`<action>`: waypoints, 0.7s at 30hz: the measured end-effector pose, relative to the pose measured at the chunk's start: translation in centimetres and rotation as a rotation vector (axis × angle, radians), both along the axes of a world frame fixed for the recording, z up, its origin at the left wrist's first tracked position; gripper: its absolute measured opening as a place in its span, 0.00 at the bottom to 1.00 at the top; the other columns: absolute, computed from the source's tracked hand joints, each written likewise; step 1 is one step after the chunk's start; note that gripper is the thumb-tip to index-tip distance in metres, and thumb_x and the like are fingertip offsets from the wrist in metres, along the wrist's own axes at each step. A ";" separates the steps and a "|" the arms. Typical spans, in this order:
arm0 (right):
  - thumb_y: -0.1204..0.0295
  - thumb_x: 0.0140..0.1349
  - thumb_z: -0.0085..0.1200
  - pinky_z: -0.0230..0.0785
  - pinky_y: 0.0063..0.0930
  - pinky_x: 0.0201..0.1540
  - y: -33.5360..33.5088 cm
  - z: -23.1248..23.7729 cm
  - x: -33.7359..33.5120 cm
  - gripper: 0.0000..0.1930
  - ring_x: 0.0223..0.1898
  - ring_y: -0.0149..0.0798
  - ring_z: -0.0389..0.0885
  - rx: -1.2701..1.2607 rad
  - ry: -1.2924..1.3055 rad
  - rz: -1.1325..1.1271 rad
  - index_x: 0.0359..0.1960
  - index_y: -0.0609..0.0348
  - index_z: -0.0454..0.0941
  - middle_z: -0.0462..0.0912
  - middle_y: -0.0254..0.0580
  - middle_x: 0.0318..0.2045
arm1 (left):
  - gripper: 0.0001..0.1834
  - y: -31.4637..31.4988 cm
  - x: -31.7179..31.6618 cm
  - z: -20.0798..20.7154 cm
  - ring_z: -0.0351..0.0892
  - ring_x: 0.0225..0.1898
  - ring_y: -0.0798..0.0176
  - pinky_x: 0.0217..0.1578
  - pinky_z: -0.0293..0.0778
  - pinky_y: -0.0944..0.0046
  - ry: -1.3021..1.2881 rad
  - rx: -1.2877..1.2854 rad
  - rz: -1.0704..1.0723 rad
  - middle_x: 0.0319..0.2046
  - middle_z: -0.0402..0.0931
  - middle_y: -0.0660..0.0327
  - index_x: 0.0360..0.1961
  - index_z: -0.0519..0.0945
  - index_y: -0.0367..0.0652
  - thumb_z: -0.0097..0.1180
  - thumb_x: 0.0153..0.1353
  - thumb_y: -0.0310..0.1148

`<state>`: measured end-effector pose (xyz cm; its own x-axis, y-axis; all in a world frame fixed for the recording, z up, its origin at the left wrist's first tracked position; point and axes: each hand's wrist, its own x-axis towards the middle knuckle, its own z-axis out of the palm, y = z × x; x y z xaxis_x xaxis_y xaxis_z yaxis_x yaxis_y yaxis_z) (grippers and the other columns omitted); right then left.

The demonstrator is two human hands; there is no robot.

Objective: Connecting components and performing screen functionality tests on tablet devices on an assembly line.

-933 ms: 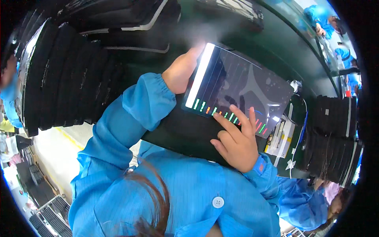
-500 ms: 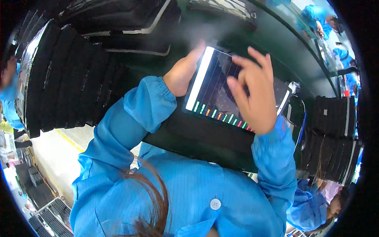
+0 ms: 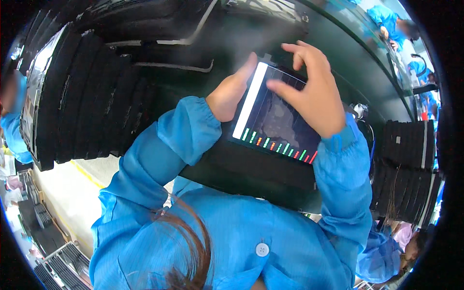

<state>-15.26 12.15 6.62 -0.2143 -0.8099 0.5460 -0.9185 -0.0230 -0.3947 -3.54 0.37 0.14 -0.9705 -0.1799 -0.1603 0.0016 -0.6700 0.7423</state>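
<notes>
With the screen as the clock's centre: it is over the dark green surface, near the wearer's side, a white band along its left side, green and red marks along its near edge. The left hand is against the edge at nine o'clock, fingers hidden, so its grip cannot be told. The right hand is released over the far half, thumb and fingers apart.

A tall black stack stands at nine, a shorter one at four, and grey-edged black pieces lie at ten. Beyond, the pale floor with its yellow line shows at eight, a filled rack farther out. Blue-clad co-workers appear at two, five and nine.
</notes>
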 end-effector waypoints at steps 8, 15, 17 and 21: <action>0.68 0.29 0.72 0.45 0.48 0.64 2.6 -0.6 0.5 0.33 0.63 0.58 0.52 0.319 0.169 -0.106 0.34 0.55 0.59 0.63 0.49 0.58 | 0.36 0.3 0.0 0.5 0.76 0.47 0.60 0.48 0.74 0.61 -0.049 -0.093 0.027 0.48 0.73 0.51 0.54 0.67 0.38 0.28 0.63 0.61; 0.59 0.32 0.71 0.43 0.59 0.62 2.0 -0.2 -0.9 0.33 0.62 0.60 0.53 0.223 0.124 -0.027 0.37 0.55 0.62 0.64 0.51 0.56 | 0.35 0.2 -0.5 -0.2 0.76 0.47 0.59 0.48 0.74 0.61 -0.027 -0.058 0.007 0.48 0.73 0.51 0.54 0.67 0.38 0.27 0.64 0.59; 0.58 0.39 0.67 0.45 0.58 0.61 1.4 0.0 -0.9 0.28 0.58 0.57 0.60 0.192 0.097 0.012 0.35 0.55 0.62 0.69 0.50 0.51 | 0.34 0.1 -0.2 0.0 0.77 0.46 0.60 0.47 0.74 0.61 0.035 0.009 -0.031 0.47 0.74 0.53 0.54 0.68 0.39 0.28 0.65 0.58; 0.66 0.50 0.59 0.54 0.50 0.56 -0.7 -0.2 -1.0 0.17 0.38 0.51 0.73 0.140 -0.051 0.081 0.30 0.58 0.62 0.76 0.45 0.33 | 0.31 0.1 0.0 0.2 0.78 0.44 0.63 0.46 0.75 0.62 -0.039 0.061 0.037 0.44 0.76 0.56 0.53 0.68 0.42 0.29 0.66 0.57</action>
